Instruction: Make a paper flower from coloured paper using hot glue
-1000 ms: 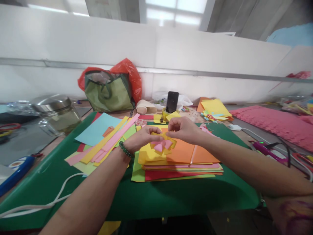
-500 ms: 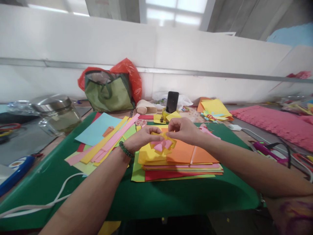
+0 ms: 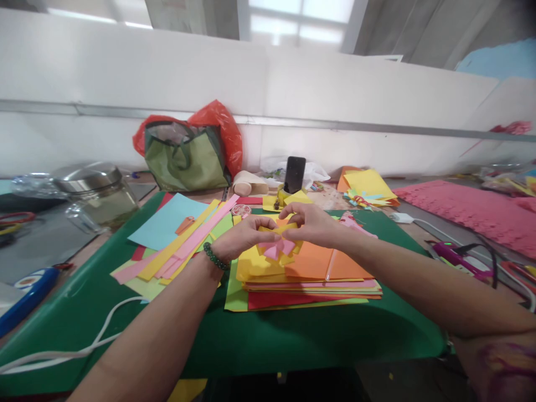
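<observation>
A small yellow-and-pink paper flower (image 3: 280, 248) is held up between my two hands, above a stack of coloured sheets (image 3: 310, 287). My left hand (image 3: 253, 231), with a green bead bracelet (image 3: 214, 255) at the wrist, pinches the flower's left side. On the other side, my right hand (image 3: 312, 224) grips its upper right edge between thumb and fingers. Yellow and orange sheets lie on top of the stack, with a thin clear stick (image 3: 331, 264) across the orange one. Fingertips partly cover the flower.
Left of the stack lie pink and yellow paper strips (image 3: 192, 240) and a light blue sheet (image 3: 170, 220). Behind stand a phone (image 3: 295, 174) and a green bag (image 3: 186, 162). A glass jar (image 3: 104, 195) is at left, a white cable (image 3: 100, 340) nearer. Pink material (image 3: 473, 218) lies right.
My right hand has shifted slightly, its fingers now spread further over the flower's right edge. My left hand stays almost in place on the flower.
</observation>
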`<move>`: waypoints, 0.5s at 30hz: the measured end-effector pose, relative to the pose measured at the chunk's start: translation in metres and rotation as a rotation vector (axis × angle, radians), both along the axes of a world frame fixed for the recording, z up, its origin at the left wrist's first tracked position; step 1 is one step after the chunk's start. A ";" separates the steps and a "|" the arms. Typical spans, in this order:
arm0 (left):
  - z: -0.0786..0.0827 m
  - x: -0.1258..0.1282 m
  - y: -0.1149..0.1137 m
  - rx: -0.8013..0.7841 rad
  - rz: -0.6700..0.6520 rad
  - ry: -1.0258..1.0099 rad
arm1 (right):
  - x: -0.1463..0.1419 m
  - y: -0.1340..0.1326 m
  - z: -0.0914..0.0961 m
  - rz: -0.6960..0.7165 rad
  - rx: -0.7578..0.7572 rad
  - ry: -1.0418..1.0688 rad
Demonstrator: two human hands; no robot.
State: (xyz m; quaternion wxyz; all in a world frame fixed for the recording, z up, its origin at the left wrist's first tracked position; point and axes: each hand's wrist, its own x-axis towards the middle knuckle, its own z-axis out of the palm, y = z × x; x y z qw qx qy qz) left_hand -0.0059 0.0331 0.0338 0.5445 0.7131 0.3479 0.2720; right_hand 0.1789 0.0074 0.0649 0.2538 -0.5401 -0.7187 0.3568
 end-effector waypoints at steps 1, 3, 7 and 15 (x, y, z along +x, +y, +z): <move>0.000 0.000 0.000 0.002 -0.002 -0.002 | -0.001 0.000 0.000 0.003 -0.007 0.011; 0.000 0.001 -0.001 0.014 0.006 0.008 | -0.001 0.000 0.000 0.011 -0.018 0.047; 0.005 0.002 -0.004 0.024 0.053 0.066 | -0.002 0.002 -0.003 0.029 -0.036 0.086; 0.005 0.001 -0.005 0.027 0.056 0.067 | 0.000 0.004 0.000 0.023 -0.025 0.024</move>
